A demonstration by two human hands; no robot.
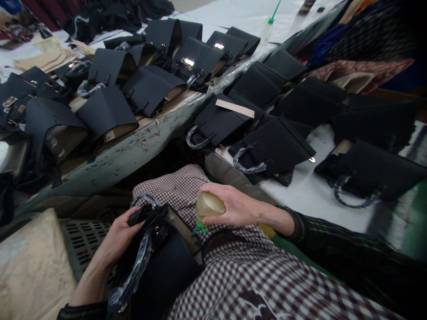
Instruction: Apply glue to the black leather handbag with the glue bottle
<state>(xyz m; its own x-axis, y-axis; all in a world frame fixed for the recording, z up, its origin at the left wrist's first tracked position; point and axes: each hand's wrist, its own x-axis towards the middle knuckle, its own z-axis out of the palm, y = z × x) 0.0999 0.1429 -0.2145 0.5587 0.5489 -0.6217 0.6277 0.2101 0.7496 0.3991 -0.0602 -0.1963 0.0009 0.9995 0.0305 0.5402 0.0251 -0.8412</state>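
Note:
A black handbag (167,266) rests on my lap, its handle wrapped in clear plastic. My left hand (118,238) grips the bag at its upper edge by the handle, fingers curled shut. My right hand (233,206) is closed round a small yellowish squeeze bottle (209,205) turned nozzle down; its green tip (199,228) points at the bag's open top edge. My lap is covered by checked maroon and white cloth (240,275).
Several black handbags (273,146) lie in rows on the white table (300,191) ahead and on a worn grey bench (133,151) to the left. Another squeeze bottle with a green nozzle (268,26) stands at the back. A perforated crate (83,240) sits low left.

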